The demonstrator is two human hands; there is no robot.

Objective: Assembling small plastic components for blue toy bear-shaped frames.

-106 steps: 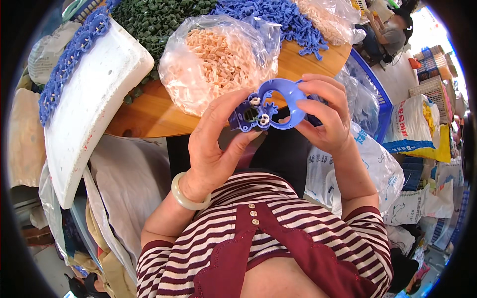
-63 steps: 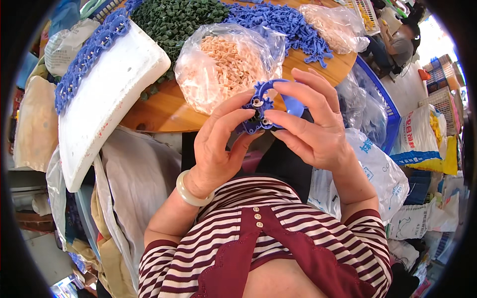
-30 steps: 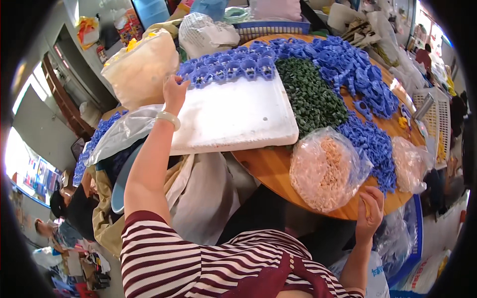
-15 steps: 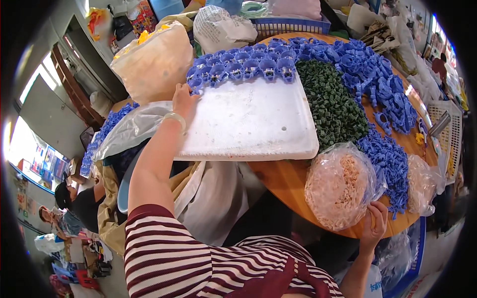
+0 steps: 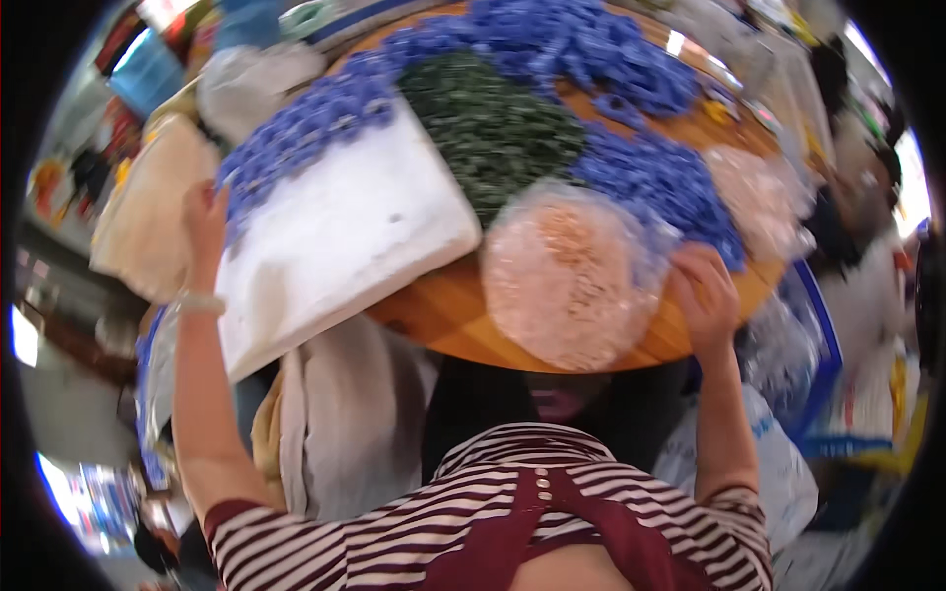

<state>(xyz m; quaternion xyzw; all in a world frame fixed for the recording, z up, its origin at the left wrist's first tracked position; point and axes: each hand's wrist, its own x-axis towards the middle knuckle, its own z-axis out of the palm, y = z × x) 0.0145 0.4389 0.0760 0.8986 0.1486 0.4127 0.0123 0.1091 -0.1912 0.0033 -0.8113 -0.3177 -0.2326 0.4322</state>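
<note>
A white foam board (image 5: 335,231) lies tilted at the left of the round wooden table, with rows of blue plastic shell-like parts (image 5: 305,143) along its far side. My left hand (image 5: 205,222) is at the board's left edge, beside the end of those parts; its fingers are smeared by motion. My right hand (image 5: 707,291) is over the table's right front, fingers bent, beside a heap of small blue pieces (image 5: 670,187) and a clear plastic bag of peach-coloured small pieces (image 5: 557,286). Blur hides whether either hand holds anything.
A dark green heap of small pieces (image 5: 483,128) lies right of the board. Larger blue parts (image 5: 581,49) are piled at the back. Another clear bag (image 5: 754,197) sits on the table's right. A cream sack (image 5: 153,212) stands left of the board.
The view has swung right, so the table and board appear farther left and turned. My right hand has moved up from the bag's lower right towards the small blue pieces. My left hand stays by the board's left edge.
</note>
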